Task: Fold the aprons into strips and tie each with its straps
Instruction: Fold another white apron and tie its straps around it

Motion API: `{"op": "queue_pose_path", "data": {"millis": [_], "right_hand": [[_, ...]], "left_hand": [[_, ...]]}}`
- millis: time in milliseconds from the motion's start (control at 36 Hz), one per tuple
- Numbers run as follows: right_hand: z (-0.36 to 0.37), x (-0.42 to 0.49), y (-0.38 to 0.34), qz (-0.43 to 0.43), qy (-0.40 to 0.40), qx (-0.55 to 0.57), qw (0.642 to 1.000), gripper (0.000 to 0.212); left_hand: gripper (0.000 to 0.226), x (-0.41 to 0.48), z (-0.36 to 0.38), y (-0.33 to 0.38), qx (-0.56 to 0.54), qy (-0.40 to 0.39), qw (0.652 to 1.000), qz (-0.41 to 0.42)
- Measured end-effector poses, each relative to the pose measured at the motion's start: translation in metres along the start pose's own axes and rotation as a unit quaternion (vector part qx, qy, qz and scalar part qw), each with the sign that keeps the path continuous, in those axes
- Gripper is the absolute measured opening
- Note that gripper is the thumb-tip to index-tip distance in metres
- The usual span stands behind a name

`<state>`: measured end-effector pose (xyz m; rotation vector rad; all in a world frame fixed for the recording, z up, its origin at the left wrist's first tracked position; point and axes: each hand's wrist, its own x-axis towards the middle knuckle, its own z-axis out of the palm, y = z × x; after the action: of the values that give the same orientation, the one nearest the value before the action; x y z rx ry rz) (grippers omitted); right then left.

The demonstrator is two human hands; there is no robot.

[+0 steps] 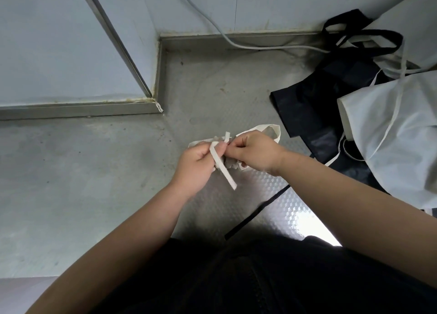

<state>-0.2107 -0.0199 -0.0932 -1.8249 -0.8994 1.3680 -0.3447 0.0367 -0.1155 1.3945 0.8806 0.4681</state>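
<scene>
Cream apron (233,164) is bunched into a small bundle and held in both hands just above the middle of the metal surface (94,172), beyond the person's dark-clothed lap (260,278) at the near edge. A loose black strap (256,213) lies slantwise on the surface between the lap and the right forearm. The left hand (197,165) has its fingers curled, and its thumb and forefinger pinch a flat cream strap (224,172) whose free end hangs down toward the near edge. The right hand (256,155), fingers also curled, pinches at the bundle's top, close against the left thumb; a short strap end (227,136) sticks up between them. The apron's loop (272,128) pokes out past the right hand. Toward the far right corner lie crumpled black aprons (312,101), with white aprons (397,134) partly over them. A grey cable (212,23) runs down the far wall (260,4).
</scene>
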Motion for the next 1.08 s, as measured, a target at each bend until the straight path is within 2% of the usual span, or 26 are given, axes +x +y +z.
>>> {"op": "queue_pose_path", "data": {"millis": [83, 194, 444, 500, 583, 639, 722, 806, 917, 1000, 1083], "right_hand": [[-0.001, 0.0, -0.006, 0.014, -0.02, 0.014, 1.0, 0.034], [-0.01, 0.004, -0.007, 0.048, 0.016, 0.069, 0.996, 0.036], [-0.005, 0.016, -0.001, 0.065, 0.038, 0.042, 0.996, 0.053], [-0.007, 0.015, -0.001, 0.069, 0.021, 0.055, 0.996, 0.055], [-0.01, 0.013, -0.005, 0.048, -0.053, 0.063, 0.995, 0.062], [-0.012, 0.011, -0.006, 0.029, -0.099, 0.042, 0.994, 0.05], [-0.018, 0.01, -0.002, 0.031, -0.092, -0.005, 0.995, 0.02], [-0.02, 0.011, 0.001, 0.024, -0.066, -0.052, 0.996, 0.02], [-0.019, 0.014, 0.002, 0.017, -0.013, -0.093, 0.995, 0.033], [-0.019, 0.015, 0.003, 0.024, -0.027, -0.062, 0.997, 0.031], [-0.024, 0.013, 0.003, 0.063, -0.085, 0.023, 0.994, 0.025]], "left_hand": [[0.029, 0.004, -0.001, -0.001, -0.065, 0.027, 0.995, -0.067], [0.028, 0.007, -0.004, 0.004, -0.12, -0.033, 0.988, -0.089], [0.028, 0.012, -0.007, 0.012, -0.031, -0.121, 0.989, -0.08], [0.029, 0.011, -0.006, 0.014, -0.009, -0.118, 0.99, -0.08], [0.025, 0.014, -0.005, 0.014, -0.002, -0.092, 0.991, -0.099], [0.024, 0.015, -0.005, 0.013, -0.008, -0.07, 0.99, -0.118], [0.027, 0.018, -0.007, 0.012, -0.062, -0.048, 0.987, -0.141], [0.027, 0.018, -0.006, 0.012, -0.096, -0.045, 0.985, -0.135], [0.034, 0.017, -0.003, 0.012, -0.104, -0.035, 0.985, -0.131], [0.039, 0.017, -0.001, 0.011, -0.125, -0.039, 0.982, -0.135], [0.036, 0.017, -0.003, 0.009, -0.141, -0.046, 0.981, -0.127]]}}
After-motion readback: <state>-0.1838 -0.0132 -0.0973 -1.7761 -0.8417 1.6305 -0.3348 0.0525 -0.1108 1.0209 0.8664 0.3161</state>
